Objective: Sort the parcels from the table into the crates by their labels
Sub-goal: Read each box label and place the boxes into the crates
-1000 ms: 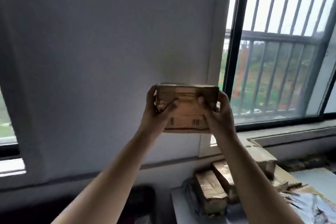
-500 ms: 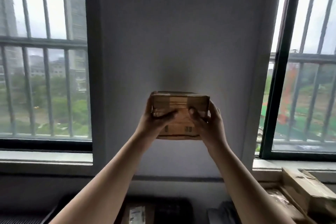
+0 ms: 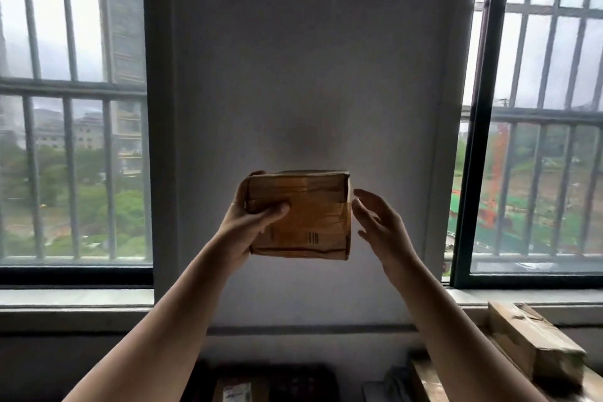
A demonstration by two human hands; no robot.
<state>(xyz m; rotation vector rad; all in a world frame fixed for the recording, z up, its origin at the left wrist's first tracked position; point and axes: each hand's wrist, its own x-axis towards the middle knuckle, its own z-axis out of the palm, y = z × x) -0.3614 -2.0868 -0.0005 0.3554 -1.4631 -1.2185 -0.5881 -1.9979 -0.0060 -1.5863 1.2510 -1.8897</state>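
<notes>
Up by the wall (image 3: 293, 75), the left hand (image 3: 248, 228) grips the parcel (image 3: 306, 215), with the open right hand (image 3: 381, 228) just beside its right side.

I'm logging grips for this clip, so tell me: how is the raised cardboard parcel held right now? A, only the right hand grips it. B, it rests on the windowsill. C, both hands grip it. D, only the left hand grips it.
D: the left hand grips the parcel with its thumb across the front, while the right hand is open beside it, its fingers straight and not wrapped round it.
</notes>
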